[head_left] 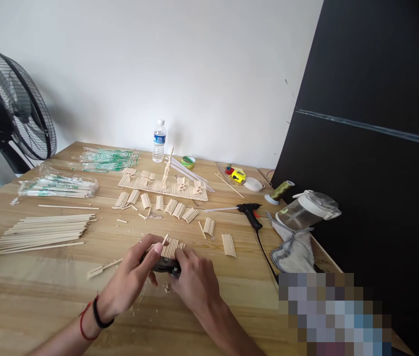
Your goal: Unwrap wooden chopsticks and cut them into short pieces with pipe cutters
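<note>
My left hand (135, 274) pinches a short wooden stick (163, 241) between thumb and forefinger, its tip pointing up. My right hand (194, 277) is curled over a dark tool (164, 267) that lies low on the wooden table (46, 306). Between the two hands sits a small panel of short sticks glued side by side (172, 246). Wood chips lie scattered under the hands.
A pile of long sticks (44, 231), wrapped chopstick packs (59, 187), several small stick panels (164, 205), a larger stick base (164, 187), a glue gun (250, 212), water bottle (159, 141), tape, thread spool, jug on a cloth (307, 210). A fan stands at left, a black board at right.
</note>
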Available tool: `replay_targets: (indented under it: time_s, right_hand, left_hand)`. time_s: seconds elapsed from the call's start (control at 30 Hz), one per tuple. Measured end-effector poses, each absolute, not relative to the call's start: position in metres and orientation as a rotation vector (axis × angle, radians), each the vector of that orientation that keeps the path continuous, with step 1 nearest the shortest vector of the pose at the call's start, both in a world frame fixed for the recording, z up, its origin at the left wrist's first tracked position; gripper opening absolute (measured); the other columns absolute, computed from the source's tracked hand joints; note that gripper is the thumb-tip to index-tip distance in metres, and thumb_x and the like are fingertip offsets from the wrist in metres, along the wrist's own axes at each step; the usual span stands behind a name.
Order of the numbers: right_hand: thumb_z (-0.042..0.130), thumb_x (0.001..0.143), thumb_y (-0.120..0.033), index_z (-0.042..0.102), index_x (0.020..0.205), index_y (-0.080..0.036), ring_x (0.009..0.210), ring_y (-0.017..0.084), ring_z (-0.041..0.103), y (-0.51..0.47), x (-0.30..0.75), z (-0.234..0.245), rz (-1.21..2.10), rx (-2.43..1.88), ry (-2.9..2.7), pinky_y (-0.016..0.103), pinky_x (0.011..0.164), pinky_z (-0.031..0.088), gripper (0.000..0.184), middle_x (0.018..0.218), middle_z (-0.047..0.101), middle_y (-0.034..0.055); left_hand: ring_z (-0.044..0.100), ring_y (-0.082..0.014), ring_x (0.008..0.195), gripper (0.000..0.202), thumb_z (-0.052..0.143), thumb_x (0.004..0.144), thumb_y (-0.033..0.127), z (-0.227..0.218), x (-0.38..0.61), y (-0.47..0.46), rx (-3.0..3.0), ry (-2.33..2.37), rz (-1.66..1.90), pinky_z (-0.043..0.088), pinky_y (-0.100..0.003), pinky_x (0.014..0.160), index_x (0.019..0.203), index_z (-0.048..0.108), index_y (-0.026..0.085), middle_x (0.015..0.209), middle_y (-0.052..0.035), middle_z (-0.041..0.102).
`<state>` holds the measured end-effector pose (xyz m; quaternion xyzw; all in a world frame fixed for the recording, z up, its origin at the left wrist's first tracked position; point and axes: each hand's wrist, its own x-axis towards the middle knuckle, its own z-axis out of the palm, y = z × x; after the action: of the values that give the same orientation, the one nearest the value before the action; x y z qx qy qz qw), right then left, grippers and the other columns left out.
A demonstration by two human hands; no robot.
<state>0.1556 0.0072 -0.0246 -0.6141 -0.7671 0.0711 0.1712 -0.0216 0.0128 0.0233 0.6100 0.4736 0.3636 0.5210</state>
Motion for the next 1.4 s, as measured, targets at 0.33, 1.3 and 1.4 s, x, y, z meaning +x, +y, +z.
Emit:
replay_targets:
  time_s: [0.33,1.3,1.4]
  right_hand:
    - [0.068,0.080,-0.016,0.072,0.094,-0.020,0.087,0.027,0.073,0.012,0.156,-0.013,0.306,-1.842,-2.310,0.032,0.067,0.040,0.015,0.095,0.077,0.0080]
    - [0.063,0.084,-0.014,0.069,0.088,-0.021,0.072,0.018,0.066,0.013,0.181,-0.010,0.687,-1.116,-1.925,0.026,0.068,0.047,0.010,0.081,0.074,0.0024]
    - [0.064,0.094,-0.027,0.073,0.090,-0.020,0.073,0.018,0.068,0.010,0.178,0.000,0.917,-1.021,-1.786,0.027,0.070,0.051,0.012,0.082,0.076,0.0034]
  left_hand:
    - [0.040,-0.0070,0.043,0.043,0.060,0.094,0.058,0.011,-0.015,0.017,1.134,1.083,0.808,0.025,-0.021,0.045,0.077,0.058,0.018,0.052,0.0046,0.052]
    - [0.035,-0.0143,0.067,0.043,0.054,0.098,0.056,0.011,-0.023,0.023,1.221,1.028,0.904,0.031,-0.026,0.063,0.075,0.052,0.020,0.069,0.0036,0.039]
    - [0.039,-0.0163,0.071,0.045,0.049,0.100,0.057,0.016,-0.016,0.017,1.415,0.985,0.814,0.035,-0.028,0.069,0.073,0.049,0.020,0.074,0.0017,0.043]
